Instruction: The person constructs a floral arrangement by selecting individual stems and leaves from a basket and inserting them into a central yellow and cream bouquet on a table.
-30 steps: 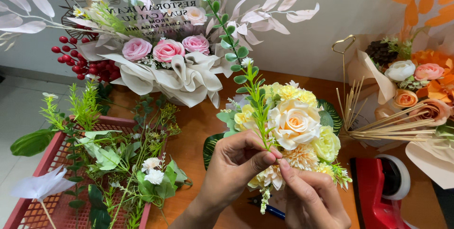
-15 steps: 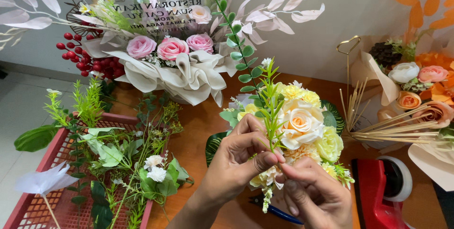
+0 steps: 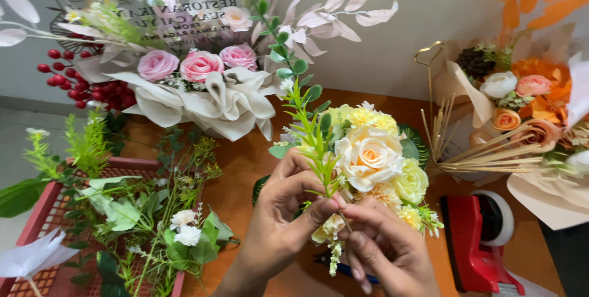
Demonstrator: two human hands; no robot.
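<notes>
My left hand (image 3: 287,211) grips the stems of a small bouquet (image 3: 374,159) of cream, peach and pale yellow artificial roses. A green leafy sprig (image 3: 313,134) stands against the bouquet's left side, pinched between my left thumb and fingers. My right hand (image 3: 383,245) is closed around the bundle from below and the right, fingertips meeting the left thumb at the sprig's stem. Small white buds hang below the hands. The lower stems are hidden by both hands.
A red basket (image 3: 43,211) of loose greenery and white flowers sits at the left. A wrapped pink-rose arrangement (image 3: 202,91) stands at the back, an orange one (image 3: 527,107) at the right. A red tape dispenser (image 3: 475,242) rests on the orange table (image 3: 239,168).
The bouquet has risen slightly and the green sprig has been pushed tighter against its left side. My right hand has closed further onto the stems.
</notes>
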